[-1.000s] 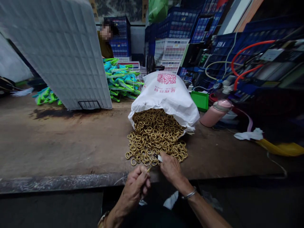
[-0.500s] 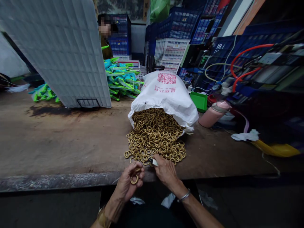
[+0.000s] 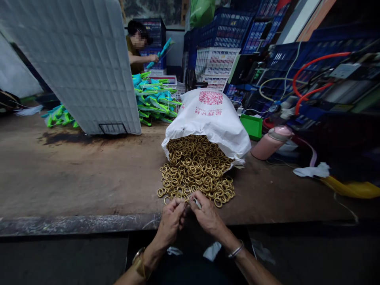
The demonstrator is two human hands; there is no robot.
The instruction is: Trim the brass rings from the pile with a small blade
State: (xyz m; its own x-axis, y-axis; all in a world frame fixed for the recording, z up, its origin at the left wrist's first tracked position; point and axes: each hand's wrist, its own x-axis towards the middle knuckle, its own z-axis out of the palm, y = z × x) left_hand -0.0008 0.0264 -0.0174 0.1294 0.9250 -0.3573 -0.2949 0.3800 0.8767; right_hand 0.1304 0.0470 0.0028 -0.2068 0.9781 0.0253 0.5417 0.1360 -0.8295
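A heap of gold-coloured rings (image 3: pixel 197 174) spills from the mouth of a white woven sack (image 3: pixel 212 118) onto the wooden table (image 3: pixel 89 174). At the table's front edge my left hand (image 3: pixel 170 221) has its fingers curled and pinched together; the gold rings it held a moment ago are now mostly hidden by the fingers. Just to its right, my right hand (image 3: pixel 208 215) is closed on a small pale tool (image 3: pixel 197 204), most of it covered by the thumb and fingers. The two hands' fingertips nearly meet at the heap's near edge.
A tall grey ribbed panel (image 3: pixel 89 71) stands at the left. Behind it lie green and blue plastic pieces (image 3: pixel 154 99) and a co-worker (image 3: pixel 138 43) holding one. A pink bottle (image 3: pixel 271 142), green tray (image 3: pixel 251 126) and red hoses (image 3: pixel 299 87) are at right.
My left hand has turned over and come up closer to my right hand, so its rings are hidden. The right hand's tool shows less. The co-worker has raised a blue piece.
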